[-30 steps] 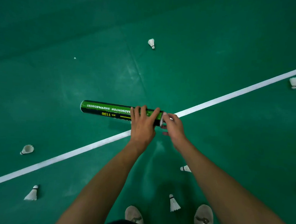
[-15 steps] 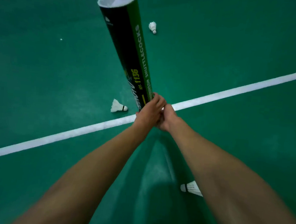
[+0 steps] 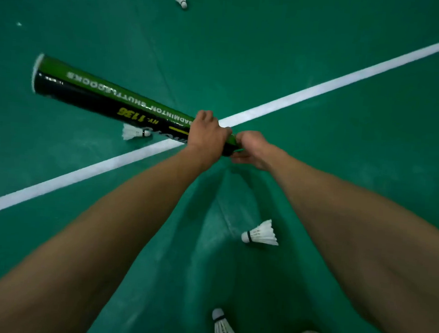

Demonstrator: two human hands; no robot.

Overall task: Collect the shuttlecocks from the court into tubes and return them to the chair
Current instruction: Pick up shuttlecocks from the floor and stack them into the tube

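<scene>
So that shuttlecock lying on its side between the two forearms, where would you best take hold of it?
Probably by the cork, pinched from above. The shuttlecock lies on its side, cork pointing left and feathers flaring right; the round cork looks firm, while feathers likely crush easily. The left hand and right hand both grip the tube.

"SHUTTLECOCKS" and "HY-1136" on tube

**Surfaces seen on the court**

The tube had a smooth, slightly glossy printed skin in green and black. The court floor was matt green sheeting with pale scuff marks. The line on it was flat matt white. A shuttlecock had ribbed white feathers.
</scene>
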